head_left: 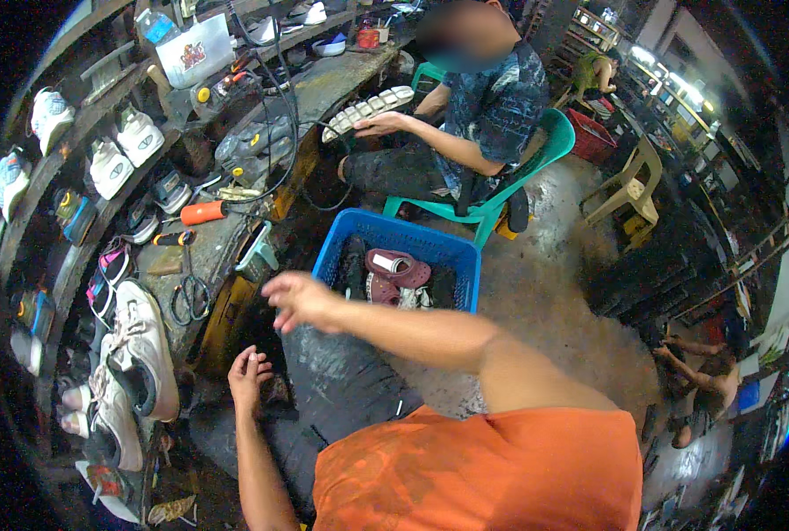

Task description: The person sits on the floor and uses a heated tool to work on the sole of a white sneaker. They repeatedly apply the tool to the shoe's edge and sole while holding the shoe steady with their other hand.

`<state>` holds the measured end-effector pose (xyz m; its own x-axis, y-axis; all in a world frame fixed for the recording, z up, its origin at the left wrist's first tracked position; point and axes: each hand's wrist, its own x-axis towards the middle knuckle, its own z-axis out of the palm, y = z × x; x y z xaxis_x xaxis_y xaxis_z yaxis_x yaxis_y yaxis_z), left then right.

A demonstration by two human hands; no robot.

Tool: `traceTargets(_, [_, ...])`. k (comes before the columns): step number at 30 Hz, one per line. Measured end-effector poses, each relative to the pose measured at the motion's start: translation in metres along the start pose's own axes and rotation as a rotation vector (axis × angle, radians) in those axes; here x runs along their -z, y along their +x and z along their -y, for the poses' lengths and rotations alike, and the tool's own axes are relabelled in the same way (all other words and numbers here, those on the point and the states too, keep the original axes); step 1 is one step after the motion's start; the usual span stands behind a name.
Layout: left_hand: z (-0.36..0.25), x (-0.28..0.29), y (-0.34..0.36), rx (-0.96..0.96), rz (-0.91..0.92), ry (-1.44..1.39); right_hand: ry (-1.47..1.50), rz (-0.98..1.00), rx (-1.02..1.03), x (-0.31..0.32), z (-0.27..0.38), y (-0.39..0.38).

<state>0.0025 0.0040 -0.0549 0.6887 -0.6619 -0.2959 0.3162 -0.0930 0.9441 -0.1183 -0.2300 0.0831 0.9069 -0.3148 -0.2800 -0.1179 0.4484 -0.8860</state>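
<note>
Head | left hand (247,375) half-curled | right hand (302,302) spread wide near blue basket (412,228) | both hands empty

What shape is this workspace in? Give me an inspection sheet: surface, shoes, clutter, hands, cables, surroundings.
Surface: dark workbench, grimy-looking.
Shoes: white sneakers left of the hands, untouched.
Clutter: scissors and orange cylinder on the workbench.
Hands: right hand spread, left hand loosely curled; neither visibly holds anything.
Cables: black cables hang over the workbench.
Surroundings: blue plastic basket holding maroon clogs; seated co-worker holding a white sole.
</note>
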Motion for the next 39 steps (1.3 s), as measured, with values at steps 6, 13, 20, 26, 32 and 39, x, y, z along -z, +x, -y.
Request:
traceTargets(6, [-0.003, 0.006, -0.016, 0.067, -0.025, 0.437, -0.757, -0.010, 0.344, -0.049, -0.180, 0.075])
traceTargets(13, [-0.002, 0.012, -0.010, 0.131, -0.036, 0.268, -0.345, 0.193, -0.026, -0.042, -0.153, 0.061])
traceTargets(20, [0.007, 0.010, -0.004, 0.054, -0.004, 0.304, -0.338, 0.086, -0.061, -0.044, -0.140, 0.055])
traceTargets(26, [0.011, 0.011, -0.007, -0.134, -0.051, 0.332, -0.341, -0.004, -0.282, -0.043, -0.141, 0.072])
traceTargets(32, [-0.003, 0.001, -0.014, -0.043, -0.086, 0.287, -0.146, -0.003, -0.275, -0.037, -0.149, 0.075])
traceTargets(39, [-0.001, 0.000, -0.014, -0.066, -0.122, 0.582, -0.212, 0.124, -0.363, -0.035, -0.143, 0.070])
